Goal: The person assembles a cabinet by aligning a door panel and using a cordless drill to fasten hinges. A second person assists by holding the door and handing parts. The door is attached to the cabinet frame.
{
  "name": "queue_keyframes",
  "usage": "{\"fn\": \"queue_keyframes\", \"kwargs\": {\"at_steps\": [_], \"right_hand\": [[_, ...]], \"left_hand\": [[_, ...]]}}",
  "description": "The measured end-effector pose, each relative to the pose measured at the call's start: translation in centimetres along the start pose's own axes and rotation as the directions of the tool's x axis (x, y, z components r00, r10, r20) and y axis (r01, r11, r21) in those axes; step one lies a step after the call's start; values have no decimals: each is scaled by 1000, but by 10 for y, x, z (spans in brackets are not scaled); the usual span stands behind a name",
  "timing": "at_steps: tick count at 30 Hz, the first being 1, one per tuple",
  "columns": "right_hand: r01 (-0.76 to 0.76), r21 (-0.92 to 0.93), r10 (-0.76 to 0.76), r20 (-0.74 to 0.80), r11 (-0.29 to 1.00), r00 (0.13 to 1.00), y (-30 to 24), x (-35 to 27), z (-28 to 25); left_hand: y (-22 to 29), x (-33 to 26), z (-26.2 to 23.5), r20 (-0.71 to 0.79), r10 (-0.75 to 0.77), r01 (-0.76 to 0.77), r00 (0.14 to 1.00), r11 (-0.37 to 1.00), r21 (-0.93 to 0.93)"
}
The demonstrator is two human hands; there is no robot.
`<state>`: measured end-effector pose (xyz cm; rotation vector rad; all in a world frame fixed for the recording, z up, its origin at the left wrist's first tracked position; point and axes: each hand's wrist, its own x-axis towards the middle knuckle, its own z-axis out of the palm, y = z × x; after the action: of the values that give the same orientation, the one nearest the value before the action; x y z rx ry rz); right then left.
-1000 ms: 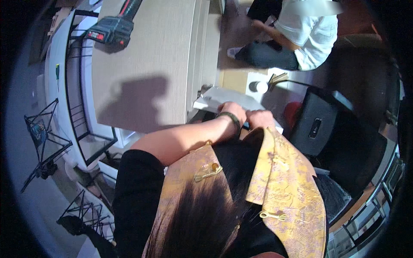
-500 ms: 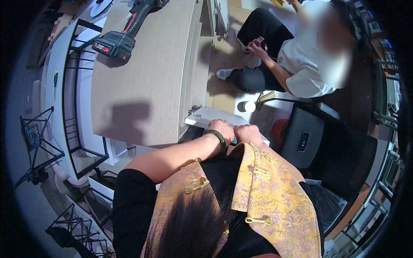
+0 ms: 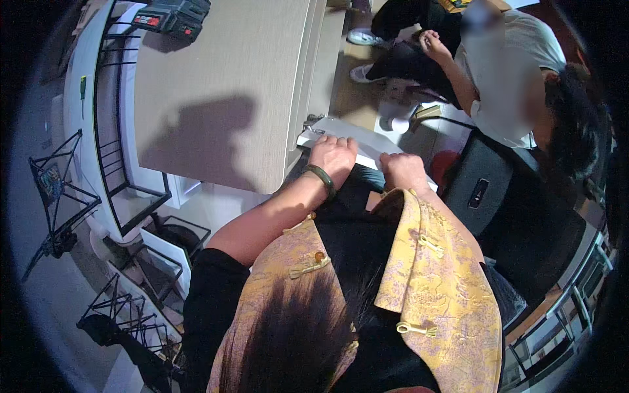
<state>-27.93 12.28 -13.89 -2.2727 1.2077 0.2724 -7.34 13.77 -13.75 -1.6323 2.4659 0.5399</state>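
A white cabinet door (image 3: 373, 145) stands out from the side of a wood-grain cabinet (image 3: 262, 59), with a metal hinge (image 3: 313, 122) at the corner where they meet. My left hand (image 3: 333, 158), below a dark green bangle, is closed over the door's near edge close to the hinge. Farther along the same edge, my right hand (image 3: 403, 170) also grips the door with bent fingers. A gap separates the two hands. The fingertips on the door's far side are mostly hidden.
On the cabinet's broad face lies a cordless power tool (image 3: 171, 18), partly cut off. Beyond the door a person in a white shirt (image 3: 517, 72) sits bent over. A black case-like seat (image 3: 481, 190) is at my right; a black-framed rack (image 3: 108, 131) stands left.
The view has shifted, so the cabinet and power tool sit higher in it. My hands are farther apart on the door edge. The other person leans farther to the right.
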Motion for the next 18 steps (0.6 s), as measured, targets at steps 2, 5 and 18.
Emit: {"fn": "queue_keyframes", "kwargs": {"at_steps": [2, 5, 18], "right_hand": [[10, -30, -11, -18, 999, 1000, -1, -1, -1], [-16, 9, 16, 6, 1000, 1000, -3, -3, -3], [-101, 125, 110, -64, 987, 992, -3, -13, 0]], "left_hand": [[2, 1, 3, -41, 15, -14, 999, 1000, 3], [0, 6, 5, -5, 64, -64, 998, 997, -50], [-3, 13, 12, -206, 218, -250, 954, 958, -143]]}}
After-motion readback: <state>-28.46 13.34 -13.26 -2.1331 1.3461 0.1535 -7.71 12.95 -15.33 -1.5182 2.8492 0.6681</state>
